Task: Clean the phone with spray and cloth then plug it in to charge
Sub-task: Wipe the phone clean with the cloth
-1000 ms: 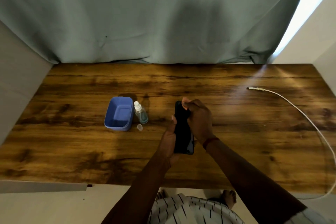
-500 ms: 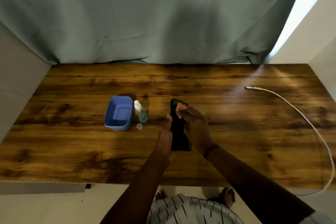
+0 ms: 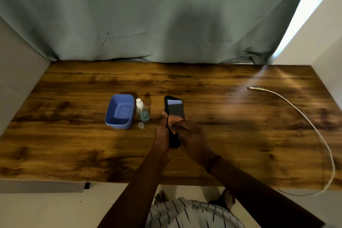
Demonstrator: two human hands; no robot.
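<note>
The phone [image 3: 174, 110] stands nearly upright over the table [image 3: 74, 144], its lower half buried in the grip and its upper half rising clear above the fingers. The left hand [image 3: 162, 136] grips it along the left edge, thumb laid up the side. The right hand [image 3: 190, 137] covers the lower part from the right, bent fingertips [image 3: 174, 119] lying on the glass; whether anything is tucked beneath those fingers cannot be told. The phone is a slim black slab with rounded corners, its glossy screen dark and catching a pale reflection. A dark band circles the right wrist. Just left of the grip stands a small clear spray bottle [image 3: 142, 112] with a white nozzle and bluish liquid low inside, its little clear cap [image 3: 141, 125] lying on the wood beside it. Touching or nearly touching the bottle on the far side from the grip sits a blue rectangular plastic tub [image 3: 120, 111], open-topped with rounded corners. Well to the right of the grip, a white charging cable [image 3: 296, 110] curves across the dark-grained wood, its plug [image 3: 252, 88] pointing left, nothing lying between it and the hands. Beyond hangs a grey-green curtain [image 3: 148, 15].
</note>
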